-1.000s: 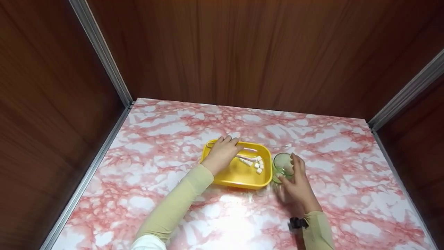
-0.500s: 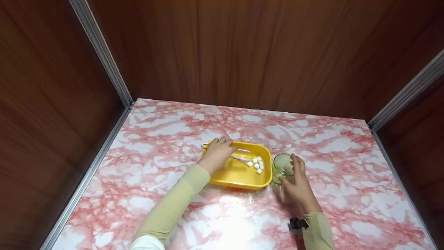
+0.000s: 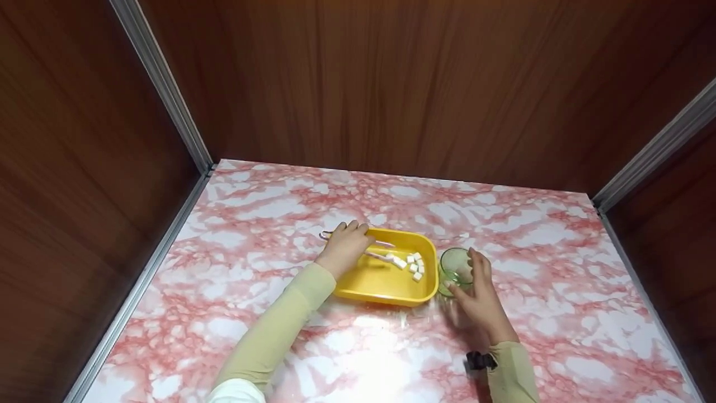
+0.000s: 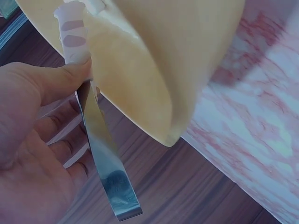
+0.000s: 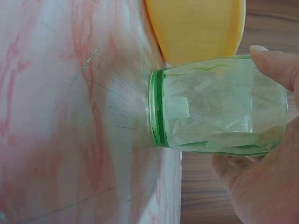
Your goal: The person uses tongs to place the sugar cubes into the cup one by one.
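Note:
In the head view my left hand [image 3: 345, 247] is over the left part of a yellow basin [image 3: 386, 298]. It holds a pair of tongs [image 4: 110, 163]; the left wrist view shows the thumb pressed on one arm and the shiny bent end sticking out below. The tong arms reach toward small white cubes [image 3: 415, 267], several of which lie in the basin's right half. Just right of the basin, my right hand [image 3: 481, 294] holds a green glass [image 5: 219, 107] around its upper part. The glass stands upright on the table, with a white cube [image 5: 178, 108] inside.
The table [image 3: 268, 207] has a red-and-white marbled top. Brown wood-grain panels [image 3: 369, 84] enclose it at the back and both sides, with metal rails [image 3: 168, 84] at the corners. A small white piece [image 3: 465, 235] lies behind the glass.
My left hand and the tongs have moved left in the basin, and the tong tips have drawn away from the cubes at the right. My right hand and the glass stay in place.

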The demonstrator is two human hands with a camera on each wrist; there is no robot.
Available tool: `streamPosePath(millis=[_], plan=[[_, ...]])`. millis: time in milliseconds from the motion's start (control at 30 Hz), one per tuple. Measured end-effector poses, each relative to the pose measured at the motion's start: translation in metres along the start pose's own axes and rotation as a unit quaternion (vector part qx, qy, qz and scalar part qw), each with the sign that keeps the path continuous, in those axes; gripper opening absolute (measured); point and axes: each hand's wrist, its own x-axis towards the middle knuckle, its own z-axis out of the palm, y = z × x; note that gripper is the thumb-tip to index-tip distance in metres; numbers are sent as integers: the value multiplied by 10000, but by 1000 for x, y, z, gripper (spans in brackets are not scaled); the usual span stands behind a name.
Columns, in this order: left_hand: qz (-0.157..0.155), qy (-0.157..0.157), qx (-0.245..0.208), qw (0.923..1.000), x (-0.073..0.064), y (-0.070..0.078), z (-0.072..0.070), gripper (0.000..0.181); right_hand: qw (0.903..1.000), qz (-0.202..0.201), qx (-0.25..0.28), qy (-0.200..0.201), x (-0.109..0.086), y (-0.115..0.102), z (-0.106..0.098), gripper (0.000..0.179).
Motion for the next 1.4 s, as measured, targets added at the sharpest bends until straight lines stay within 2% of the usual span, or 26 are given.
streamPosePath(millis=[300, 433, 833, 1200, 1400], plan=[[11, -221, 135, 9997, 1, 1, 2, 32, 10000, 12, 13, -58, -1, 0, 0, 87], [15, -284, 16, 9996, 2, 2, 1, 32, 10000, -3, -10, -92, -1, 0, -1, 87], [70, -113, 261, 9996, 8, 4, 4, 23, 9999, -69, -54, -54, -2, -1, 0, 87], [15, -344, 95, 9994, 11, 8, 6, 23, 9999, 74, -61, -117, -2, 0, 0, 86], [48, -443, 154, 9989, 11, 6, 7, 27, 10000, -51, 17, -43, -1, 1, 0, 86]])
